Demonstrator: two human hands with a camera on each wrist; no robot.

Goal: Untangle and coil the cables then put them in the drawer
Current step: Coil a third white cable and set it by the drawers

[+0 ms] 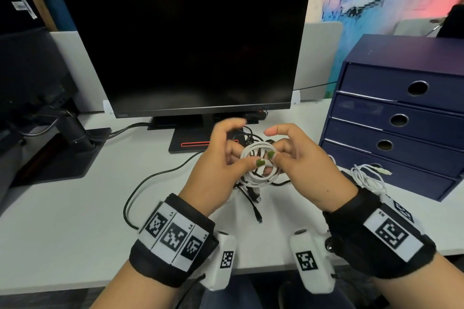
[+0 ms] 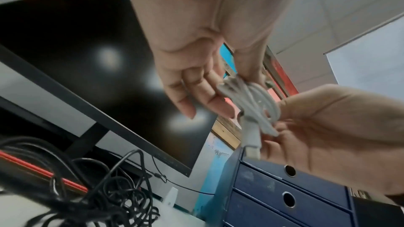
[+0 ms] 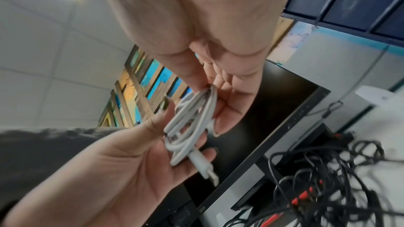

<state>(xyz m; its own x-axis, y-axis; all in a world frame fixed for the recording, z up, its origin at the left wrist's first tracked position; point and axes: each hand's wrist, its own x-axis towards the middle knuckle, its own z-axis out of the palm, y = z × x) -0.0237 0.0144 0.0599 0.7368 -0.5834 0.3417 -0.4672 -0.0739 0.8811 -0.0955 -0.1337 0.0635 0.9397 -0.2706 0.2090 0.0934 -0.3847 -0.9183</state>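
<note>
Head view shows our left hand point(image 1: 213, 170) and right hand point(image 1: 303, 163) meeting above the surface point(image 1: 75, 221), both pinching a white cable point(image 1: 261, 170) already wound into a small coil. The left thumb presses the loops from one side, the right thumb and fingers clamp the other. To finish well, we judge the loose plug end point(image 3: 207, 172) should be tucked through the loops while one hand keeps them stacked. Below lies the tangled black cables point(image 1: 251, 190), another white cable point(image 1: 366, 175) nearby, and the drawer unit point(image 1: 401, 118), all drawers closed.
</note>
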